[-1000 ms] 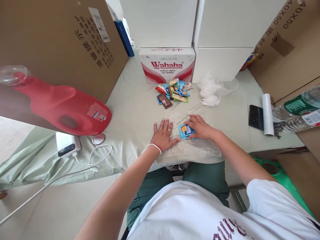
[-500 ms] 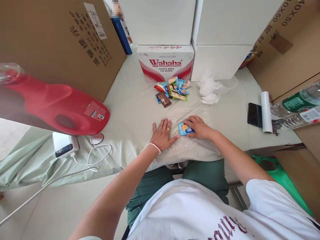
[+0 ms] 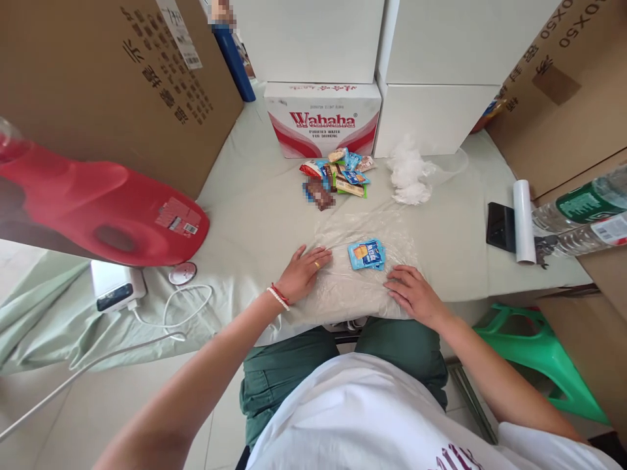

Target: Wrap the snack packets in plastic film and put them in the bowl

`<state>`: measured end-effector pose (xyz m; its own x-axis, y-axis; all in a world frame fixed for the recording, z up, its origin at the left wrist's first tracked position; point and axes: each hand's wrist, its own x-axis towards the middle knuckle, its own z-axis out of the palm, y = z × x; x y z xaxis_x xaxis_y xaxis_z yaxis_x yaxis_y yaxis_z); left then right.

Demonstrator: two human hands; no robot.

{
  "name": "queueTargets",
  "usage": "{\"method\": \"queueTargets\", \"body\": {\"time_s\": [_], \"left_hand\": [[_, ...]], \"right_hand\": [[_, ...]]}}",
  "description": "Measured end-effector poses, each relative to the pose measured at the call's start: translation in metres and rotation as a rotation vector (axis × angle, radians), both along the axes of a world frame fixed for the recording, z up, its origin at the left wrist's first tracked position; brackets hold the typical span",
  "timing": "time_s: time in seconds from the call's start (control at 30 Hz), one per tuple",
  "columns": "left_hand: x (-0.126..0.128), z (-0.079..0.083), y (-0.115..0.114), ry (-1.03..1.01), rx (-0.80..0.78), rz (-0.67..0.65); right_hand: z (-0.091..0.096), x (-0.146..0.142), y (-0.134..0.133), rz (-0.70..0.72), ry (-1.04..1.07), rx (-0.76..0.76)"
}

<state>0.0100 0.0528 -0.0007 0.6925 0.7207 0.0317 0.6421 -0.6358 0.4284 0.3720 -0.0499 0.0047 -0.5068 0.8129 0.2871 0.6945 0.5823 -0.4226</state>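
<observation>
Two or more blue snack packets (image 3: 366,254) lie overlapped on a clear plastic sheet (image 3: 343,287), which is spread wrinkled over the cloth. My left hand (image 3: 302,273) rests at the sheet's left edge, fingers stretched, holding nothing I can see. Over the sheet's right part lies my right hand (image 3: 414,292), its fingers extended just below and right of the packets, not touching them. Farther back, a pile of wrapped snacks (image 3: 350,187) sits before the Wahaba-style white and red water carton (image 3: 323,124).
Crumpled clear plastic (image 3: 410,175) lies right of the snack pile. A red jug (image 3: 122,202), a white power bank (image 3: 117,287) and its cable are at left. At right are a black phone (image 3: 499,226), a white roll (image 3: 524,222) and water bottles (image 3: 582,205). A green stool (image 3: 543,365) stands below.
My right hand has let go of the blue packets and drawn back toward me and right. My left hand has shifted left and toward me, away from the packets.
</observation>
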Motion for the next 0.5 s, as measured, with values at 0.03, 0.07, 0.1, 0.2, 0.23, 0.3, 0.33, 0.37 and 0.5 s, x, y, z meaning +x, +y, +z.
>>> {"method": "queueTargets", "body": {"time_s": [0.03,0.07,0.1,0.2,0.23,0.3,0.33,0.37,0.5], "left_hand": [[-0.006,0.002,-0.001,-0.016,-0.012,-0.014],[-0.010,0.005,-0.004,-0.031,-0.014,-0.033],[-0.013,0.008,-0.007,-0.042,-0.010,-0.059],[-0.013,0.014,-0.022,-0.050,-0.002,-0.152],[-0.011,0.014,-0.026,-0.053,-0.002,-0.162],[-0.005,0.009,-0.032,-0.085,-0.004,-0.133],[-0.001,0.007,-0.033,-0.116,-0.008,-0.097],[0.003,0.004,-0.033,-0.157,-0.013,-0.049],[0.017,0.004,-0.020,-0.250,-0.069,0.245]], "right_hand": [[0.000,0.000,-0.001,-0.018,0.031,0.013],[0.002,0.000,0.001,-0.026,0.059,0.024],[0.007,0.000,0.005,-0.024,0.078,0.028],[0.027,-0.002,0.028,-0.014,0.088,-0.026],[0.033,-0.002,0.037,-0.010,0.079,-0.069],[0.043,-0.003,0.053,-0.012,0.042,-0.171],[0.045,-0.003,0.061,-0.024,0.018,-0.218],[0.046,-0.003,0.067,-0.043,-0.004,-0.255],[0.042,-0.003,0.086,-0.138,-0.019,-0.335]]}}
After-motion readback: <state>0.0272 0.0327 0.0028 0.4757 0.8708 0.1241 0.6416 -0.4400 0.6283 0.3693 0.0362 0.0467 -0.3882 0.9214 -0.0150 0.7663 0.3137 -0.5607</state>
